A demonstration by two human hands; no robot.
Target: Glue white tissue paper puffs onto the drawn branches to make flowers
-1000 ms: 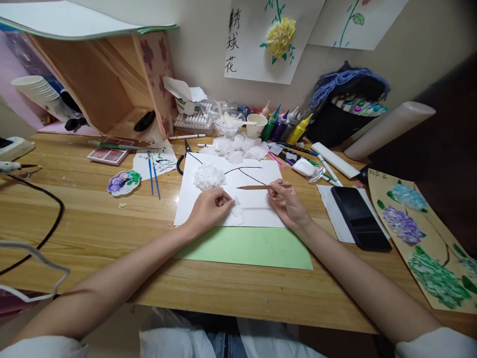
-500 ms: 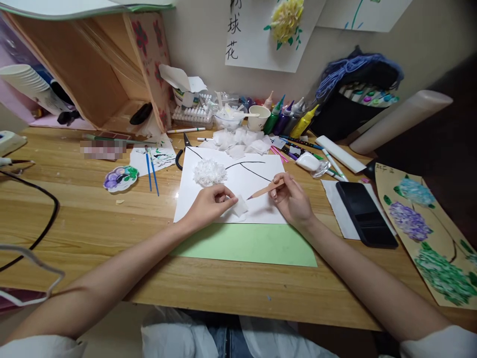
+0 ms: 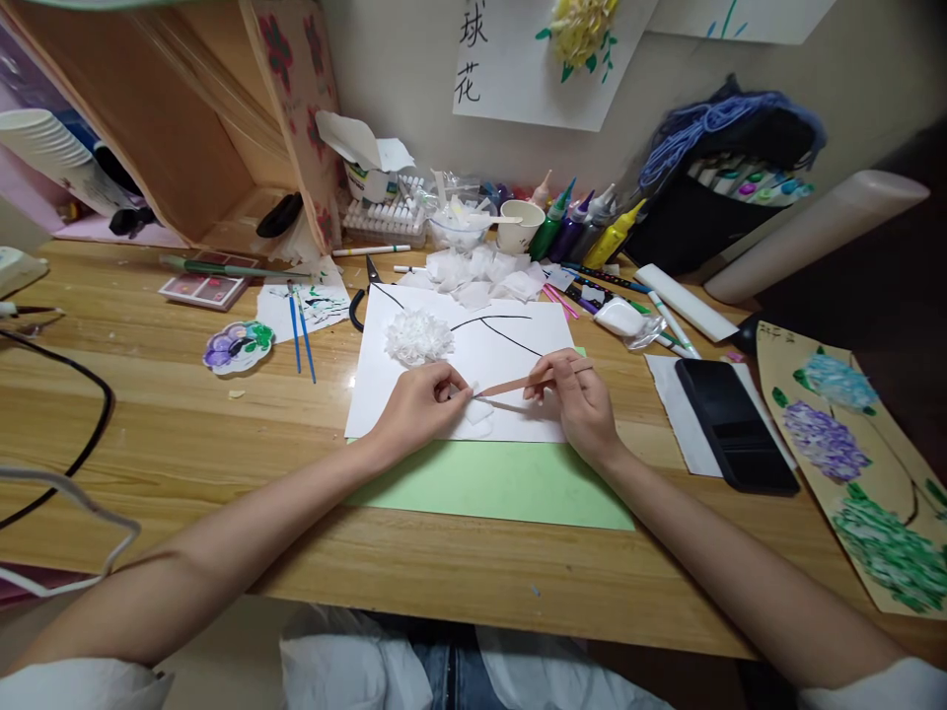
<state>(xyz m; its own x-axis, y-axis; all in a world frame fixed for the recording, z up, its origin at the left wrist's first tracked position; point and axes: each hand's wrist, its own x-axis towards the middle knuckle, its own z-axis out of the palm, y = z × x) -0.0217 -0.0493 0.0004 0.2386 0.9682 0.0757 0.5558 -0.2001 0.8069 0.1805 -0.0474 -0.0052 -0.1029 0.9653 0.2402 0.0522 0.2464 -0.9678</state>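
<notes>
My right hand point(image 3: 581, 404) grips a wooden pencil point(image 3: 510, 386), its dark tip pointing left at the fingertips of my left hand. My left hand point(image 3: 425, 402) is closed in a pinch on a small piece of white tissue paper point(image 3: 479, 410), part of it hidden by the fingers. Both hands are over a white sheet point(image 3: 370, 404) that carries black drawn branch lines. A fluffy white paper flower point(image 3: 418, 337) sits on the sheet just beyond my left hand. Under the near edge of the sheet lies green paper point(image 3: 488, 483).
Behind the sheet lie a heap of white tissue squares point(image 3: 484, 276), a paper cup point(image 3: 518, 227) and paint bottles point(image 3: 562, 222). At left are a paint palette point(image 3: 238, 346) and two brushes point(image 3: 302, 335). A phone point(image 3: 732, 424) and a painted flower picture point(image 3: 850, 463) lie at right.
The pencil has moved left and flattened, its tip now at my left fingertips and the tissue piece. My left hand has stayed nearly in place. The view has shifted slightly.
</notes>
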